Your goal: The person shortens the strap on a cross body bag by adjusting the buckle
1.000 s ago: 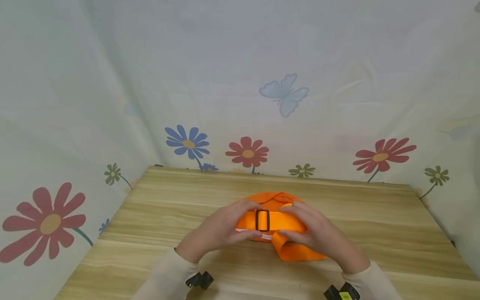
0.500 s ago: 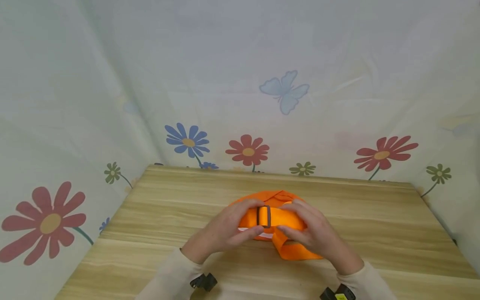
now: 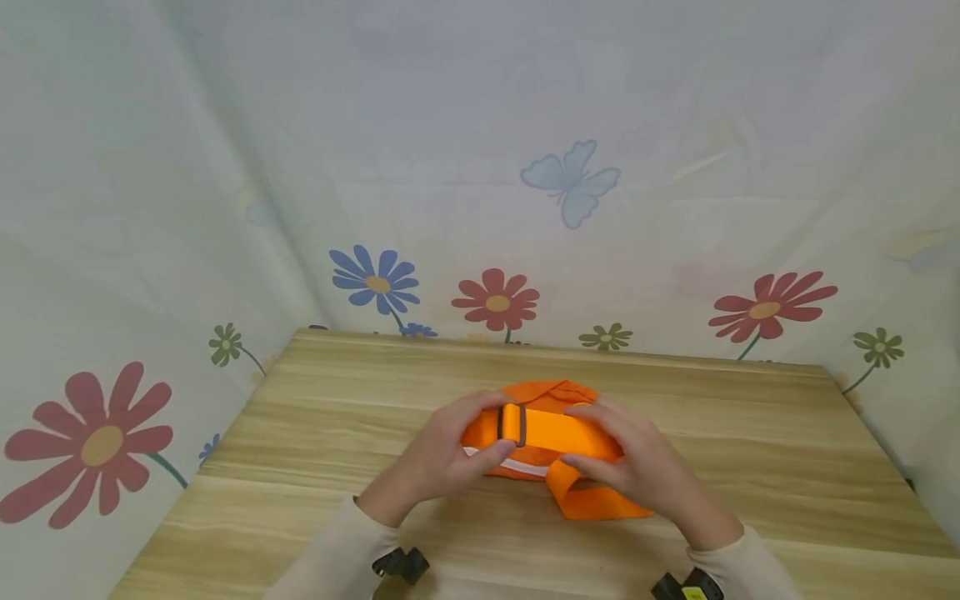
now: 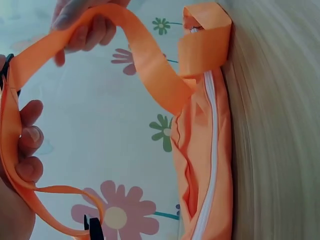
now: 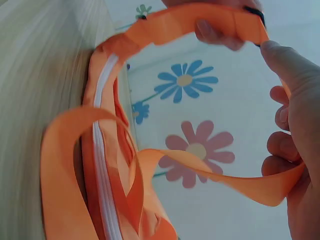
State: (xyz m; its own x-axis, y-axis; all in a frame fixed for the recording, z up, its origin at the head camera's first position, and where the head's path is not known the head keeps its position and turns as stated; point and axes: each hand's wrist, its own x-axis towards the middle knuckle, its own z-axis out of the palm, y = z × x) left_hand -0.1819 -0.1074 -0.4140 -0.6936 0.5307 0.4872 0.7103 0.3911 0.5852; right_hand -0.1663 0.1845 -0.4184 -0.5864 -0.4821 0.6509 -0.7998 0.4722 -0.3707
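Note:
An orange waist bag [image 4: 222, 165] with a white zipper [image 5: 103, 145] lies on the table, and its strap [image 3: 558, 429] is raised above it between both hands. A dark slide buckle [image 3: 512, 425] is threaded on the strap. My left hand [image 3: 442, 446] pinches the strap at the buckle, thumb in front and fingers behind. Farther right, my right hand [image 3: 637, 450] grips the strap, with a flat length of webbing running between the two hands. A loose fold of strap [image 3: 600, 500] hangs below the right hand.
The wood-grain table [image 3: 337, 383] reaches back to a pale curtain [image 3: 420, 125] printed with flowers and a butterfly. Dark wrist cameras [image 3: 401, 565] sit by both sleeves.
The buckle has shifted left and slightly up with my left hand. My right hand has moved a little right, and more strap shows between the buckle and that hand.

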